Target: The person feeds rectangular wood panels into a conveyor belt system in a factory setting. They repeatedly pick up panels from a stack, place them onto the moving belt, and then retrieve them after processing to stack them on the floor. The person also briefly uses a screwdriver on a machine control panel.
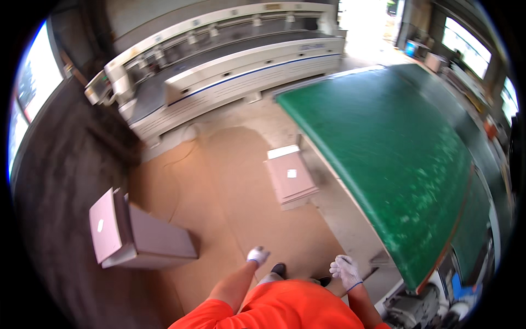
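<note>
My left hand (257,255), in a white glove, hangs in front of my body, above the brown floor sheet (219,192). Its fingers are loosely bent and apart, and I see nothing in them. To the right, my right hand (346,272) wears a white glove with a blue cuff edge. Its fingers are half curled and apart; a small dark mark shows between them, too small to tell. This hand is nearest the green-topped table (372,148) and touches nothing that I can see. Ahead on the floor lies a stack of pinkish flat panels (290,178) with a white label.
At the left stands a pinkish stack of panels (159,236), beside a dark blurred surface (60,181). A long white machine (252,66) with a blue stripe spans the back. Machinery (422,304) sits by the table's near corner. A thin cable (183,159) trails over the floor sheet.
</note>
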Demonstrator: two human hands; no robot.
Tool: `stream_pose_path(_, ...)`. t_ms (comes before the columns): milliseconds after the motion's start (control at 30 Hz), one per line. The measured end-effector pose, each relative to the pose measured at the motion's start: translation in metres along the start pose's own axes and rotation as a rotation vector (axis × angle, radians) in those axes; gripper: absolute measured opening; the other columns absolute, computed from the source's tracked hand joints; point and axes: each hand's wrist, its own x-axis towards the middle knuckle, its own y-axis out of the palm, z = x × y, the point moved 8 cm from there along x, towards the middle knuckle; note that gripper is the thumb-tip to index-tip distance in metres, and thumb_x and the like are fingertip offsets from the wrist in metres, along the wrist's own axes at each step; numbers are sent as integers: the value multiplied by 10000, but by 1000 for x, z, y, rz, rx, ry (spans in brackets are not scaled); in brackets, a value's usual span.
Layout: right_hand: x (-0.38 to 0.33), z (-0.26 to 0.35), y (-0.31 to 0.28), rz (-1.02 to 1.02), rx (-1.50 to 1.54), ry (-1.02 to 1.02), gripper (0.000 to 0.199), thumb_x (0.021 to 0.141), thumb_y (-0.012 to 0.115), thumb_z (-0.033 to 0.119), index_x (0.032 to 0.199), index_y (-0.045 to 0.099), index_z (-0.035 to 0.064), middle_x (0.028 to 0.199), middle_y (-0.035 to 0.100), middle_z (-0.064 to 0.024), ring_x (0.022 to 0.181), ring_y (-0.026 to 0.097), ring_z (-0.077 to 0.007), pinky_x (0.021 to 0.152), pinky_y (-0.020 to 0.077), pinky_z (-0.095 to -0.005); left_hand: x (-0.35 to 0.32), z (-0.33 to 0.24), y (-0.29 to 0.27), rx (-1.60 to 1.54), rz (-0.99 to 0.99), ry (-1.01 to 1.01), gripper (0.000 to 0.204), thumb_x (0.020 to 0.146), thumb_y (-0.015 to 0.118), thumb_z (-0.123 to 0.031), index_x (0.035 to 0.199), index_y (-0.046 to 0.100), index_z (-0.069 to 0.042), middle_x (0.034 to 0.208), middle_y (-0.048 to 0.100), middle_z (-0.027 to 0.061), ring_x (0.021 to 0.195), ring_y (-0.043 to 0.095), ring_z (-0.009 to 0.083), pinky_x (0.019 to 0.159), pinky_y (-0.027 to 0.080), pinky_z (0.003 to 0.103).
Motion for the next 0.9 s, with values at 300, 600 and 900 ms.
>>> stream_pose_path(300, -130, 94, -246, -1031, -683, -819, 308, 943, 740, 161, 1178, 688, -30, 1034, 705, -148, 884, 711, -272, 807, 582, -378, -106, -415, 75, 489, -178, 1170, 860, 857, 812, -430, 1557, 492, -47, 1615, 464, 255, 1495, 442, 448, 1253, 351, 556)
stream_pose_path(600, -216, 101, -405, -1642, -1127, -626, 753, 899, 774, 378, 1449, 533, -76, 1406, 591, -312, 1290, 585, -493, 1119, 457, -568, -121, -521, 158, 811, -255, 1340, 1092, 779, 897, -403, 1654, 346, -52, 1730, 305, 219, 1625, 232, 435, 1320, 187, 594)
stream_pose_path(900, -205, 83, -436, -1631, -836, -509, 712, 1001, 671, 423, 1496, 500, -59, 1272, 670, -305, 1114, 684, -496, 948, 567, -548, -133, -560, 191, 601, -436, 1529, 871, 687, 819, -218, 1501, 544, -73, 1576, 502, 223, 1494, 427, 461, 1279, 261, 648)
